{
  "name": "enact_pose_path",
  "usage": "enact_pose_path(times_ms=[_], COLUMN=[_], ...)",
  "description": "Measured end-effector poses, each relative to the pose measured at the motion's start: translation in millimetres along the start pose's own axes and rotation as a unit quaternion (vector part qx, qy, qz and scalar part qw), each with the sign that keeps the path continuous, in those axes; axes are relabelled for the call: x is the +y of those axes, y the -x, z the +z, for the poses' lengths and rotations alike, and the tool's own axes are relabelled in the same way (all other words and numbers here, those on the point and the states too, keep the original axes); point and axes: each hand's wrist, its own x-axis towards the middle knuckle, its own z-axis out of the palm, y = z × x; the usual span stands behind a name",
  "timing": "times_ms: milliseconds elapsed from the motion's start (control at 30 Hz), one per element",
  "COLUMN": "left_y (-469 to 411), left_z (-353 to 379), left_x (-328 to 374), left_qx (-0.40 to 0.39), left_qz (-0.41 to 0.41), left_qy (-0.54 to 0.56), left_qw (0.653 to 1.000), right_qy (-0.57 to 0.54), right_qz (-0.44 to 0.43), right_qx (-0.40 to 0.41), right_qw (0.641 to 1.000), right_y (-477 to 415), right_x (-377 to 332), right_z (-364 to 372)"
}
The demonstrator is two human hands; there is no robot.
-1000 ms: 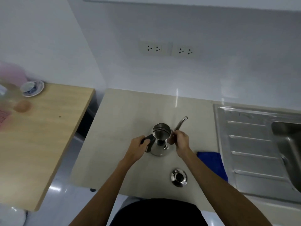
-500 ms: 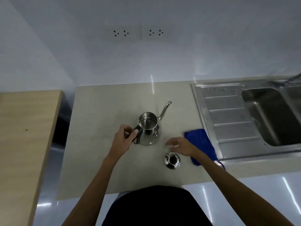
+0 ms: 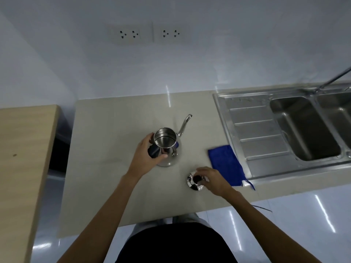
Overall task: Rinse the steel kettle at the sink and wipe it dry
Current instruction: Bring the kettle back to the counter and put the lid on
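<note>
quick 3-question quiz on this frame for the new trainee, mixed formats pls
1. True or false: the lid is on the kettle.
2. Which hand holds the kettle's handle? A) left hand B) right hand C) neither
3. Fill in: the blue cloth lies on the counter, its right edge by the ____.

Key
1. False: it lies on the counter under the right hand's fingers.
2. A
3. sink
</note>
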Motion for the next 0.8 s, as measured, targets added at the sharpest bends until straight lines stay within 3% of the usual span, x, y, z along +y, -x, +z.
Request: enact_pose_path(times_ms=[167,267,533,800], left_y=[1.1,1.8,0.9,0.9], left_z=[1.9,3.6,-0.2,1.1], left_x=[-1.1,-3.0,1.4,-3.1], left_qx=[0.016,0.012,0.005,0.013], left_qz=[-0.002,-0.013,-0.002,-0.003], left_qy=[0.006,0.001,0.005,0.008], left_qw=[1.000,1.000,1.000,1.000], right_qy=[-0.116,-0.111,0.017,0.069], right_qz=[-0.041,-0.129,-0.207,-0.218], right_qx=[0.158,0.201,0.103,0.084], right_qw=[0.980,0.965,0.973,0.970], right_y=[-18.9,-44.3,-102.9,-107.8], right_x=[-39.5,-80.7,-131.7,-130.1], right_z=[-62.4,-93.4,-73.2,-69.0])
